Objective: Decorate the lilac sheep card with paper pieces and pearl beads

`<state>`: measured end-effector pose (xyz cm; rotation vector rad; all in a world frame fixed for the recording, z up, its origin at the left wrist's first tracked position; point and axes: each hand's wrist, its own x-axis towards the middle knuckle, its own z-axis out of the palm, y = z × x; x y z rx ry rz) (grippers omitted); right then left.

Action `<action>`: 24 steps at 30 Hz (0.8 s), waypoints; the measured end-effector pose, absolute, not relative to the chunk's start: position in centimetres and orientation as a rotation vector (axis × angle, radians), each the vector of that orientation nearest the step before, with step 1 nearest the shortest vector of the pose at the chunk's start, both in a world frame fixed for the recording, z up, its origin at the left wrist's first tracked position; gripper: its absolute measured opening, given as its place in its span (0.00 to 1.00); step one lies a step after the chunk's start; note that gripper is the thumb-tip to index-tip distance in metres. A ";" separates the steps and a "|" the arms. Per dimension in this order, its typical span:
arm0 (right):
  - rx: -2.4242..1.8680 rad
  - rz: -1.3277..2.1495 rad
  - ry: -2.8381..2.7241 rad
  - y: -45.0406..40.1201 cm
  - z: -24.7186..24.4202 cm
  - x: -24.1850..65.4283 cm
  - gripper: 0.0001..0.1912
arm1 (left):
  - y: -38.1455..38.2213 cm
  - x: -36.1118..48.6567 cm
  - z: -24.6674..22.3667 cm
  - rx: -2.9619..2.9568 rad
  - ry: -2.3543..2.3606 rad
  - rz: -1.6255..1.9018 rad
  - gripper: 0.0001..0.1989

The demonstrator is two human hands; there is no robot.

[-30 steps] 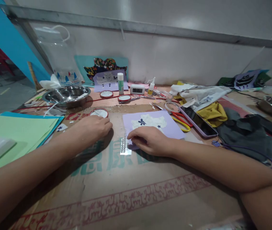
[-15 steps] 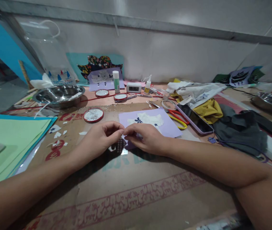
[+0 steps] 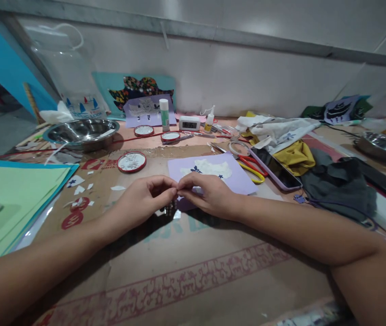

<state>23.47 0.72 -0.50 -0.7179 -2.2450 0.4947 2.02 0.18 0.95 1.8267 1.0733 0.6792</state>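
Observation:
My left hand (image 3: pixel 152 194) and my right hand (image 3: pixel 209 194) meet fingertip to fingertip above the cardboard, both pinched closed. Below my left fingers hangs a small dark sheet with rows of round beads or dots (image 3: pixel 170 209), mostly covered by the hand. Whatever lies between my right fingertips is too small to make out. Just behind my right hand is a lilac paper (image 3: pixel 242 181) bearing a white fabric cutout (image 3: pixel 218 167) with dark blue flowers; my hand covers part of it. A tiny clear square (image 3: pixel 177 214) shows under the hands.
Behind my hands stand red-rimmed dishes of small pieces (image 3: pixel 132 162), a glue stick (image 3: pixel 164 115), a small digital clock (image 3: pixel 189 123) and a glue bottle (image 3: pixel 209 120). To the right are scissors (image 3: pixel 254 171), a phone (image 3: pixel 276 168) and cloths (image 3: pixel 295 156). Green papers (image 3: pixel 19 190) and a metal bowl (image 3: pixel 84 136) lie left.
My fingertips stay together with small shifts. The dotted sheet has turned and shows less now below my left fingers. The view has shifted slightly.

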 end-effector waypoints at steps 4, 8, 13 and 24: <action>-0.743 0.528 -2.243 0.8 -0.5 23.5 0.03 | 0.1 1.9 1.1 1.838 1.093 0.663 0.15; -0.797 0.592 -2.230 0.9 -0.6 23.5 0.01 | 0.1 1.9 1.1 1.850 1.108 0.657 0.16; -0.826 0.622 -2.232 0.8 -0.6 23.5 0.01 | 0.1 2.0 1.2 1.884 1.111 0.663 0.15; -0.753 0.562 -2.257 0.7 -0.4 23.4 0.01 | 0.1 2.0 1.2 1.862 1.141 0.657 0.12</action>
